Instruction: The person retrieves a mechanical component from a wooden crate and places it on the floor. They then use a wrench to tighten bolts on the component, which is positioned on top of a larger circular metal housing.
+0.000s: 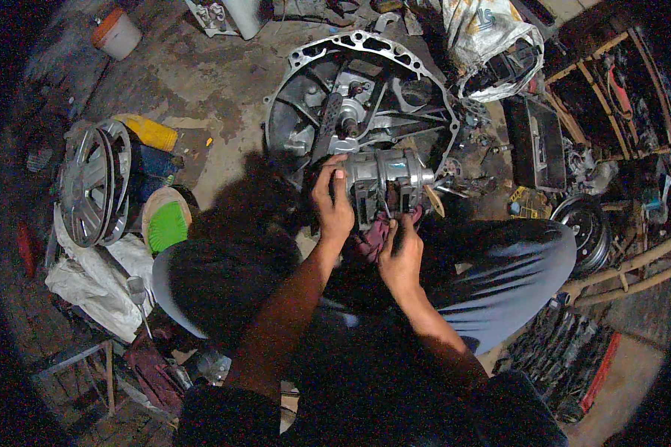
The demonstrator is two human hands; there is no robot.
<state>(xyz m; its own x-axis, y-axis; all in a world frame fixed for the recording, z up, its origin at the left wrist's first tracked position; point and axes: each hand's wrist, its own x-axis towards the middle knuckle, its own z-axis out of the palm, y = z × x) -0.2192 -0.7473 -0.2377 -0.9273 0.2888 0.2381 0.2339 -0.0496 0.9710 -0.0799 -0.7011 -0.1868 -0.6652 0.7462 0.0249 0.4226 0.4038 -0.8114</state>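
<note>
In front of my crossed legs sits a silver, roughly cylindrical metal machine part (384, 170), with dark slots in its side and a narrower right end. My left hand (332, 200) is closed against its left end, fingers bent over the top. Below its slots my right hand (400, 257) pinches a maroon rag (373, 242) against the near side. A thin sliver shows near those fingertips, too small to name. Just beyond the part stands a large gearbox housing (380, 45), its open bell facing up and a shaft at its centre. Part of its lower rim is hidden.
Wheel covers (86, 186), a yellow bottle (145, 130) and a green brush (168, 226) lie left. A white bucket (117, 33) stands far left. On the right are a white sack (492, 45), a grey metal box (537, 141), a black wheel (581, 231) and wooden racks (619, 272).
</note>
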